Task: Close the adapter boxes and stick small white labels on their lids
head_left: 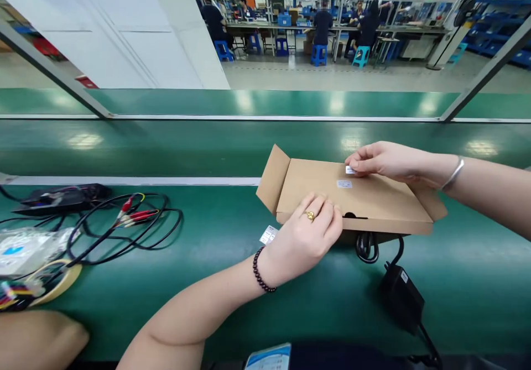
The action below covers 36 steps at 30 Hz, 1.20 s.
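Evidently the right hand (pixel 375 160) is closed to a pinch on a small white label (pixel 350 170) at the far edge of the cardboard box (pixel 385 201), just beyond a printed sticker (pixel 344 184) too tiny to read. The left hand (pixel 305 237) rests curled fingers on the box's near edge, whether gripping I can't tell; the box sits by the far edge of the green bench (pixel 219 215).

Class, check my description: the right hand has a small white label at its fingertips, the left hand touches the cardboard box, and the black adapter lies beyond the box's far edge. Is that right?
Not the last part: the head view shows the black adapter on the near side of the cardboard box. The rest stands.
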Each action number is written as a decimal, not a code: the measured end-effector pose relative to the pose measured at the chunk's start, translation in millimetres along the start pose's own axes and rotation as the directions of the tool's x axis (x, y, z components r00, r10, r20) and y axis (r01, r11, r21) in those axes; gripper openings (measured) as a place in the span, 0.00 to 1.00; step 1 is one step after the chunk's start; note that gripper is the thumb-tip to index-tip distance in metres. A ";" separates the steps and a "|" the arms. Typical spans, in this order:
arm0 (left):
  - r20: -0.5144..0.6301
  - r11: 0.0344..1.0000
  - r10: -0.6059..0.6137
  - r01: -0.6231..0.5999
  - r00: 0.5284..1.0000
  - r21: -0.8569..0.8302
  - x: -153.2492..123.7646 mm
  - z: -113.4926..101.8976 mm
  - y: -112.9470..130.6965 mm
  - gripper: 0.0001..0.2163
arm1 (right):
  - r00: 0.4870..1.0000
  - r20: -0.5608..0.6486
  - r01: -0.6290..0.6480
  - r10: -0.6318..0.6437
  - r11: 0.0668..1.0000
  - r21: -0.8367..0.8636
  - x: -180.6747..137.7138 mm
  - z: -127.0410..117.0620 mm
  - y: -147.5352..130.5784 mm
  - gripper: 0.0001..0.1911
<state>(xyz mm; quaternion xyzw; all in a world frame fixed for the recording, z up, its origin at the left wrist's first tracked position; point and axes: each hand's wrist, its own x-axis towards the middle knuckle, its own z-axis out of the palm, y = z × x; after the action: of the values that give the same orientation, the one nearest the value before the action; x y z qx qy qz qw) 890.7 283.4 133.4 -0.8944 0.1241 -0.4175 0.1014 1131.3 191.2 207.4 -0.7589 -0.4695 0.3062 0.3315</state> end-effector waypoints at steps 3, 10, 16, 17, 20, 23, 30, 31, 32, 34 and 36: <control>0.003 1.000 -0.010 0.010 1.000 -0.026 -3.2 1.8 -0.8 0.10 | 0.998 -0.063 0.019 -0.026 0.994 -0.106 4.6 7.7 8.7 0.20; 0.004 0.999 -0.009 0.009 1.000 -0.037 -0.9 1.3 -3.2 0.10 | 0.995 -0.061 -0.083 0.076 0.988 -0.133 0.3 14.0 8.8 0.18; 0.012 1.000 -0.009 0.010 1.000 -0.026 -1.5 0.7 -3.1 0.10 | 0.994 -0.109 -0.031 0.018 0.992 -0.121 -2.6 19.2 5.7 0.17; 0.010 1.000 -0.009 0.010 1.000 -0.027 -1.6 0.7 -3.2 0.10 | 0.993 -0.120 -0.039 0.024 0.991 -0.126 -2.9 20.0 4.5 0.17; 0.008 1.000 -0.010 0.010 1.000 -0.021 -1.6 0.8 -3.2 0.09 | 0.989 -0.143 -0.061 0.039 0.987 -0.148 -3.3 21.1 2.4 0.15; 0.018 1.000 -0.006 0.006 1.000 -0.016 -1.4 0.9 -3.3 0.10 | 0.989 -0.147 -0.022 -0.003 0.986 -0.166 -2.7 20.5 2.4 0.14; 0.019 1.000 -0.008 0.009 1.000 -0.020 -3.5 0.4 -4.2 0.09 | 0.981 -0.162 -0.138 0.103 0.965 -0.224 -3.5 23.7 -3.0 0.06; 0.020 1.000 -0.009 0.010 1.000 -0.020 -4.3 0.9 -3.9 0.10 | 0.982 -0.158 -0.137 0.102 0.964 -0.228 -3.6 25.1 -2.8 0.06; 0.022 1.000 -0.010 0.010 1.000 -0.021 -4.9 1.9 -3.5 0.10 | 0.983 -0.157 -0.125 0.091 0.967 -0.222 -3.0 26.3 -1.9 0.07; 0.020 1.000 -0.008 0.008 1.000 -0.025 -4.5 4.7 -2.4 0.10 | 0.978 -0.199 -0.099 0.060 0.977 -0.191 1.1 26.7 1.3 0.09; 0.008 1.000 -0.005 0.006 1.000 -0.030 -1.5 6.6 -1.8 0.09 | 0.955 -0.290 -0.108 0.054 0.979 -0.171 9.2 22.6 3.7 0.21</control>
<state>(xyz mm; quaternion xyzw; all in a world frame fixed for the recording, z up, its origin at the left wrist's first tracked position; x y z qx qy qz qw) 895.1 286.1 128.6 -0.8979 0.1274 -0.4122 0.0874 1119.1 203.3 189.7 -0.8412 -0.4119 0.1624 0.3105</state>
